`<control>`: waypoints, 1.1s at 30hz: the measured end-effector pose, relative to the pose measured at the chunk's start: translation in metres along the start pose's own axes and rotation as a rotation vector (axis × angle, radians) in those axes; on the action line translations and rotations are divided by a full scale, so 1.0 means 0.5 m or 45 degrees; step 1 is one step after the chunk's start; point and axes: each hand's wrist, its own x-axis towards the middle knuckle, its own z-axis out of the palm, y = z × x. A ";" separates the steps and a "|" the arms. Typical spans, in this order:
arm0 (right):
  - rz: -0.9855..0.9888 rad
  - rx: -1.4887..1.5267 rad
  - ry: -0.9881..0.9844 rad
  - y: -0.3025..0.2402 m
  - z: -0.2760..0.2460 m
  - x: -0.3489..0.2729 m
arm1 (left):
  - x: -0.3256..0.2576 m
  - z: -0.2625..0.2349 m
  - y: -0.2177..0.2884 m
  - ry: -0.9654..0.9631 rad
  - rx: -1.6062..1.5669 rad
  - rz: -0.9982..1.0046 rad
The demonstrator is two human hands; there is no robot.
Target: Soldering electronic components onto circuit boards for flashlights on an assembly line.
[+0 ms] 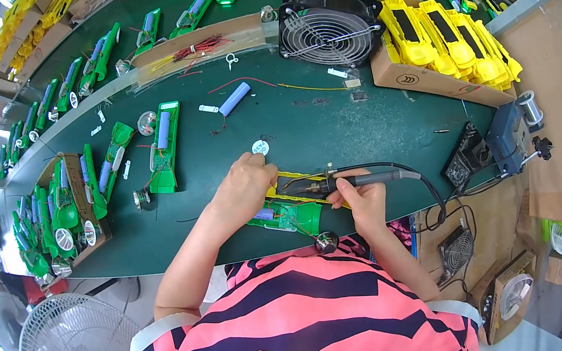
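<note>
At the near table edge, a green torch half [286, 216] is steadied by the left hand [244, 184], fingers pinching its yellow wire. A soldering iron [340, 182] is gripped in the right hand [364, 199]. The half looks light, stiff and fragile inside; best held by its edges.

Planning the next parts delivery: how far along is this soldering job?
Done: green assemblies lie lined up along the bench. In hand: the right hand holds a soldering iron over an open green unit steadied by the left hand. Left: a loose battery and boxed yellow housings.
</note>
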 end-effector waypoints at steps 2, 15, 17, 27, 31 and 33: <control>-0.027 -0.017 0.001 0.001 0.001 0.000 | 0.001 0.001 0.000 0.004 0.001 0.004; -0.081 0.022 -0.048 -0.003 -0.015 -0.014 | 0.003 0.003 0.005 -0.039 0.048 -0.035; -0.225 -0.002 -0.012 -0.010 -0.021 -0.029 | 0.002 0.002 0.007 -0.023 0.050 -0.038; -0.859 -1.140 -0.017 -0.023 -0.085 -0.051 | 0.003 0.000 0.017 -0.010 0.215 -0.056; -0.722 -1.150 -0.058 -0.020 -0.087 -0.051 | 0.004 -0.002 0.018 0.006 0.208 -0.046; -0.703 -1.162 -0.077 -0.020 -0.090 -0.051 | 0.003 -0.001 0.017 0.015 0.200 -0.045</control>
